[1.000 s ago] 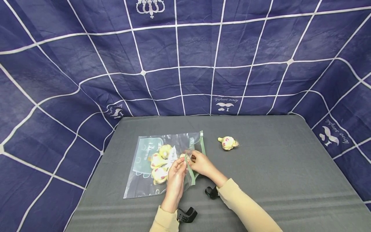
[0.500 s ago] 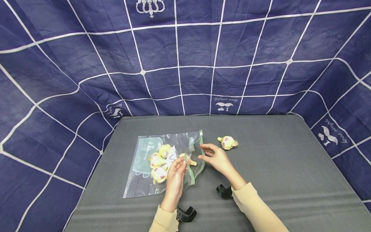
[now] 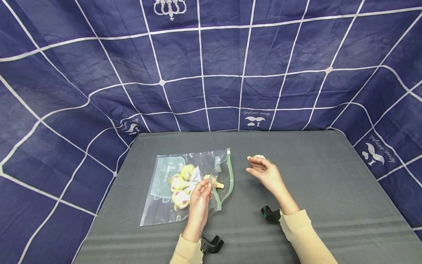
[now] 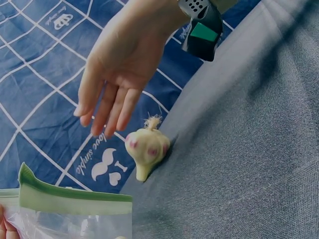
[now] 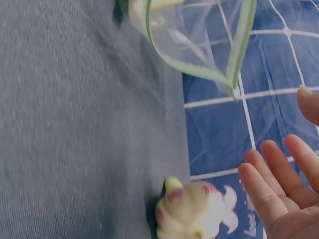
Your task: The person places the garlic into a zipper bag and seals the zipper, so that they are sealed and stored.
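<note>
A clear zip bag [image 3: 206, 157] with a green-edged mouth lies on the grey surface, its mouth gaping to the right. Several garlic bulbs [image 3: 178, 182] are inside it, and one garlic bulb [image 3: 219, 185] sits just within the mouth. My left hand [image 3: 199, 207] pinches the near edge of that mouth. Out to the right, my right hand [image 3: 269, 178] holds nothing, its fingers relaxed and spread from the thumb. A loose garlic bulb [image 4: 147, 149] with pinkish patches rests beside it; in the head view the fingers partly cover it. The hand appears apart from this bulb in both wrist views.
A blue cloth [image 3: 224, 91] with white grid lines rises behind and at both sides of the grey table surface [image 3: 316, 176]. A black wrist device [image 3: 212, 244] sits at the left wrist, another black device [image 3: 270, 213] at the right.
My right hand has let go of the garlic bulb in the bag's mouth and moved right to the loose one. The left hand has stayed at the bag's edge.
</note>
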Motion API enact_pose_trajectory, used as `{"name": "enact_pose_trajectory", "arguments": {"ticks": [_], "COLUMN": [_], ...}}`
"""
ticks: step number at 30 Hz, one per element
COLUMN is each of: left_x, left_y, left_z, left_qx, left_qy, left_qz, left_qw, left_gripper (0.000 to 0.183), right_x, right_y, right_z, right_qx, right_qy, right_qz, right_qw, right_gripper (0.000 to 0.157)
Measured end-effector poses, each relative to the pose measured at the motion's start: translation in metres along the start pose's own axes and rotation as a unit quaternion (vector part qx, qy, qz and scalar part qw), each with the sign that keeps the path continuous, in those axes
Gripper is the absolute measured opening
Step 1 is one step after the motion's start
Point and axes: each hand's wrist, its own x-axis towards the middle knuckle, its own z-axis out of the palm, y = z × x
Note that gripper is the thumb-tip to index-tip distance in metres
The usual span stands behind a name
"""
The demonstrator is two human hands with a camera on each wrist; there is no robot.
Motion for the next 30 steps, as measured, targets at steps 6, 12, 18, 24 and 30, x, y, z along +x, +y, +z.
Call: {"name": "enact_pose_trajectory", "arguments": {"ticks": [6, 12, 18, 24, 30], "left_x": [0.000, 0.001, 0.000, 0.000, 0.001], "left_y": [0.001, 0.001, 0.001, 0.000, -0.001], "left_z": [0.001, 0.001, 0.001, 0.000, 0.000], "left_qx": [-0.006, -0.009, -0.006, 0.002, -0.003], "left_qy": [0.004, 0.003, 0.005, -0.006, -0.001], "left_qz": [-0.005, -0.006, -0.008, 0.002, 0.000], "left_qw": [1.0000, 0.9999, 0.9999, 1.0000, 1.0000], "left_gripper": [0.013, 0.013, 0.014, 0.013, 0.010], "right_x": [0.000, 0.002, 0.007, 0.012, 0.020], "right_y": [0.004, 0.009, 0.017, 0.027, 0.035], "right_z": [-0.015, -0.028, -0.037, -0.039, -0.040], "right_qx": [0.016, -0.010, -0.102, -0.129, -0.172], "right_qy": [0.021, 0.050, 0.075, 0.075, 0.059], "right_qz": [0.038, 0.034, 0.007, 0.005, 0.007], "right_qw": [0.999, 0.998, 0.992, 0.989, 0.983], "right_gripper": [0.048, 0.045, 0.045, 0.048, 0.057]}}
